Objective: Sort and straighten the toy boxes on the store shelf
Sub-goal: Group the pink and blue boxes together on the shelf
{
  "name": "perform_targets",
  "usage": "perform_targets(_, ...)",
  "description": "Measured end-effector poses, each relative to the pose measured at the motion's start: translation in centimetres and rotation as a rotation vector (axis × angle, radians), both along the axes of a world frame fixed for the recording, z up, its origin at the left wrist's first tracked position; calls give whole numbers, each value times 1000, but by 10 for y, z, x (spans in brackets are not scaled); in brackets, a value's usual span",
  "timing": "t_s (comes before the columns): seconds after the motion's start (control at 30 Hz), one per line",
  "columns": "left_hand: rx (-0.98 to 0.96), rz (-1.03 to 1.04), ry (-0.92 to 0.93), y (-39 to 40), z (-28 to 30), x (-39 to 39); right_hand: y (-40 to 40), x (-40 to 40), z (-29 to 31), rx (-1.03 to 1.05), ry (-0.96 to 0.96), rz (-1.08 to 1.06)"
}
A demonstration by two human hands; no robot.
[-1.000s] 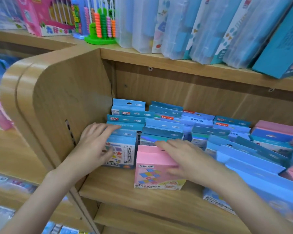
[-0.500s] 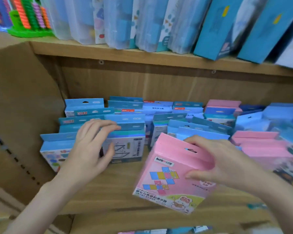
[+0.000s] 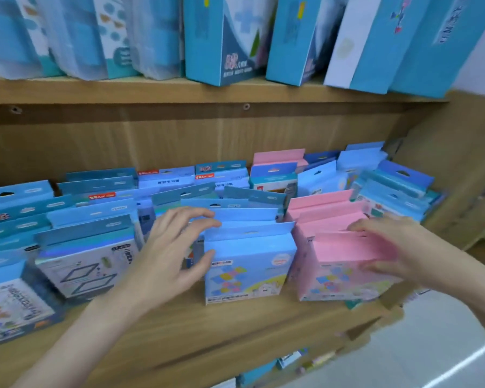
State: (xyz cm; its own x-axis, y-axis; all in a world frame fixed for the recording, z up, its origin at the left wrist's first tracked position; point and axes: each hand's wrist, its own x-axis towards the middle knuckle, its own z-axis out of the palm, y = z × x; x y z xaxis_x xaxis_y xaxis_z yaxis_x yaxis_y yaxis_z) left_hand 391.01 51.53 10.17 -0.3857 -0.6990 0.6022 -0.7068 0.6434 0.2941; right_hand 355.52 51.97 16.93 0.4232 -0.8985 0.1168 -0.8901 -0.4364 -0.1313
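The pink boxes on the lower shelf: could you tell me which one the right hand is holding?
The front pink box, at the shelf's edge beside the light-blue box. The right hand grips its top; the other pink boxes stand behind it, untouched.

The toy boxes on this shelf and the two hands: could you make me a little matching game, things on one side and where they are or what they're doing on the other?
Things:
1. front pink box
2. front light blue box
3. silver-faced box
4. tall blue boxes

Places or states:
A. on the upper shelf
B. left of the left hand, untouched
C. gripped by the right hand
D. between the two hands, left fingertips at its top flap

Pairs: 1-C, 2-D, 3-B, 4-A
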Motion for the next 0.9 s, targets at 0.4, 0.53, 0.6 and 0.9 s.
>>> perform_targets(0.4,-11,61,-10,-1,0,-38,-31,-18,-45,-282,175,100)
perform_targets(0.53,-15,76,15,-4,8,-47,-33,-19,-37,-214,86,146)
perform_targets(0.6,-25,92,23,-7,13,-51,-35,-17,-24,-114,-51,182)
perform_targets(0.9,170,79,-223,-80,68,-78,-154,18,17,41,-163,206)
